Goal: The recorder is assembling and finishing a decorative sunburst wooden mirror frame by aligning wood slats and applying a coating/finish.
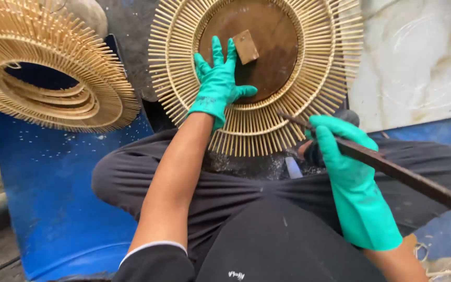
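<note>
A round sunburst frame [319, 57] of thin bamboo sticks with a brown wooden disc [275, 47] in its middle leans in front of my knees. A small tan wooden block [246, 47] sits on the disc. My left hand [216, 83], in a green rubber glove, lies flat with spread fingers on the disc, fingertips beside the block. My right hand [340, 151], also green-gloved, grips a long dark flat tool [403, 175]; its tip touches the frame's lower right sticks.
A stack of similar bamboo sunburst rings [53, 73] rests at the left on a blue barrel [53, 209]. A pale stained board [418, 57] lies at the right. My legs in dark trousers [246, 188] fill the foreground.
</note>
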